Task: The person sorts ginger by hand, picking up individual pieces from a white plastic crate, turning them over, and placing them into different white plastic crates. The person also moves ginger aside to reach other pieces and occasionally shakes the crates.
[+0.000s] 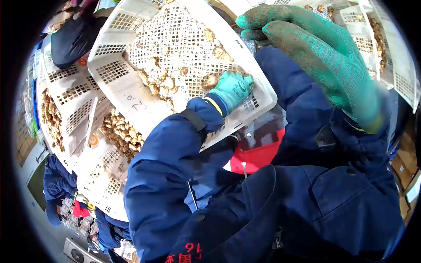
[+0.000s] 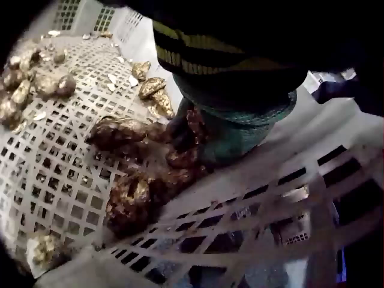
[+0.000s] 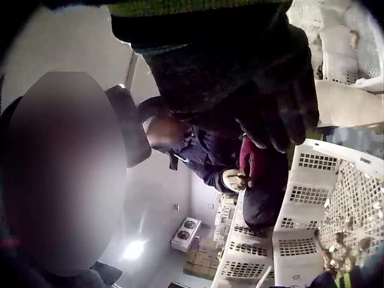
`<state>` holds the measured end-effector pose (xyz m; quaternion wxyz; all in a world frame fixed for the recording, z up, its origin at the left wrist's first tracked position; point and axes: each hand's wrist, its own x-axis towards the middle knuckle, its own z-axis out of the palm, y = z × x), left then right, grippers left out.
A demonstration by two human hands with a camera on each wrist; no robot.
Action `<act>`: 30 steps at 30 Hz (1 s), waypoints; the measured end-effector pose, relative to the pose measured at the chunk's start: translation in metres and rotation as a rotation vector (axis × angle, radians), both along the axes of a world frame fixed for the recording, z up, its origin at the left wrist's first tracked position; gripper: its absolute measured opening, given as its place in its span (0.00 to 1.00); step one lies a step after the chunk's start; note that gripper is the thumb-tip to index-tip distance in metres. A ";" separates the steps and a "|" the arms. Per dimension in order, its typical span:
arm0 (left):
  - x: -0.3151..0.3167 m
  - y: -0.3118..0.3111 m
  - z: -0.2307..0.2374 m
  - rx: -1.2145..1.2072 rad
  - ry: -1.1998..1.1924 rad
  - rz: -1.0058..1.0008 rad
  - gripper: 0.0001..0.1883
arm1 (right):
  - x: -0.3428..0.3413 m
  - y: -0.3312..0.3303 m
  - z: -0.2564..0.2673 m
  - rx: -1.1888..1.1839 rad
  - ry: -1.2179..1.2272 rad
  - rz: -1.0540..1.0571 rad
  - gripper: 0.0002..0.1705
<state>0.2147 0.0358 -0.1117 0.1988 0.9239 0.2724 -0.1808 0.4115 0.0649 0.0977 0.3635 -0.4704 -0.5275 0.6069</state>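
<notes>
My left hand [image 1: 234, 90], in a teal knitted glove, reaches into a white perforated plastic crate [image 1: 263, 90]. Its fingers curl down and grip a brown knobbly lump [image 1: 210, 82] near the crate's side wall; in the left wrist view, the fingertips are hidden among dirt-covered lumps [image 2: 129, 195]. More brown and tan lumps [image 1: 153, 83] lie scattered over the mesh bottom. My right hand [image 1: 324, 61], gloved in green with soiled fingers, is raised to the right of this crate. Its fingers are straight and hold nothing. In the right wrist view, that glove [image 3: 240, 90] appears dark.
On the left, more white crates [image 1: 79, 101] hold piles of brown lumps [image 1: 120, 133]. Another crate [image 1: 403, 83] stands at the far right. Beneath the crate a red surface [image 1: 258, 153] shows. Other people in dark clothing [image 3: 210, 156] work close by.
</notes>
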 end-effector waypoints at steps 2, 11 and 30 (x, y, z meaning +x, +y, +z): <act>0.007 0.000 0.006 0.048 0.198 0.106 0.15 | -0.001 -0.001 -0.001 -0.006 -0.005 0.002 0.21; -0.036 0.031 0.006 -0.129 -0.025 0.325 0.12 | -0.003 0.002 -0.001 -0.005 0.007 0.028 0.21; -0.140 -0.050 0.169 -1.332 -1.724 1.105 0.25 | -0.083 0.010 -0.054 1.295 -0.999 0.337 0.23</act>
